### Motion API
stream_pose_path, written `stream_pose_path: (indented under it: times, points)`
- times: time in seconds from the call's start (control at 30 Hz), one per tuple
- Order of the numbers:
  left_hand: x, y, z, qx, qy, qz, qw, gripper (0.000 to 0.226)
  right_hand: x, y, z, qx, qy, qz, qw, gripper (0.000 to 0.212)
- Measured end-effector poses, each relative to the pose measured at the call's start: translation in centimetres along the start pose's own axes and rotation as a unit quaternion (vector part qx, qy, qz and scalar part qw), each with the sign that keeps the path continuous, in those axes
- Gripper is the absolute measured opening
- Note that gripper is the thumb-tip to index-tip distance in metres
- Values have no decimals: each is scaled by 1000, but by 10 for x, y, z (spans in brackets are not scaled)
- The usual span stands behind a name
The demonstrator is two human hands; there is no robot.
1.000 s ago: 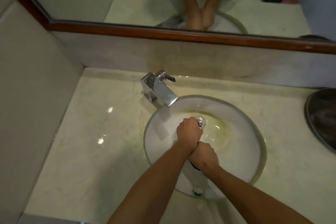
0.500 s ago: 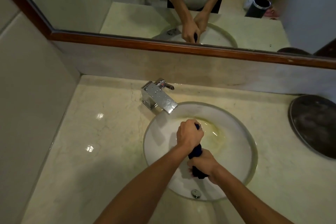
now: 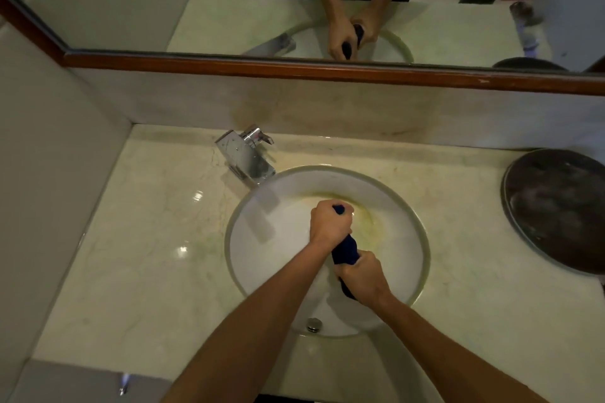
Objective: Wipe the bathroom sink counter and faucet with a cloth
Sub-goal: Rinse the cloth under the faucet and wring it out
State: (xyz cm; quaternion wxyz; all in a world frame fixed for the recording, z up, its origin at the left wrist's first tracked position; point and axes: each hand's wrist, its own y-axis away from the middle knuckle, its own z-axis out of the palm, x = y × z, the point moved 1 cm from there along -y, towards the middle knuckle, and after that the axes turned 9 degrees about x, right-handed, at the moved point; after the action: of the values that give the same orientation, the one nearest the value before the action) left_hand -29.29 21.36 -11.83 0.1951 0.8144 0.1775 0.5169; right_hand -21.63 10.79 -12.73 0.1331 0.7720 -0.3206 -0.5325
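Cloth (image 3: 344,250) — dark blue, twisted into a short rope, held over the middle of the sink bowl (image 3: 278,219); long axis from the far end near the drain stain toward the bowl's near rim.
Left hand (image 3: 330,222) — fist closed round the cloth's far end, a tip of fabric poking out past the knuckles.
Right hand (image 3: 363,278) — fist closed round the near end, a short tail hanging below; only a small span of cloth bare between the two fists.
Step in hand, by judgement: wringing out over the bowl, wiping not yet begun.
Faucet (image 3: 247,159) — chrome, at the bowl's far-left rim, beyond and left of the left hand; hence the nearer hand for it.
Counter (image 3: 137,255) — pale marble, widest bare stretch toward its left edge; wet or merely glossy, hard to say in this dim light.
Dark round tray (image 3: 556,209) — at the counter's right edge, well apart from both hands.
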Motion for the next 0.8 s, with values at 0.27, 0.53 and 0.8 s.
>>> stream_pose_path:
  times: [0.27,0.53,0.8]
  points:
    - [17,16,-32,-242,342,-161,893,41,-14,2,-56,-285,-190,182,922,14]
    - [-4,35,-43,-310,549,-91,770,56,-35,13,-47,-615,-439,235,611,31]
    - [15,29,-63,-347,579,-91,732,41,-53,45,-25,-585,-486,182,624,58]
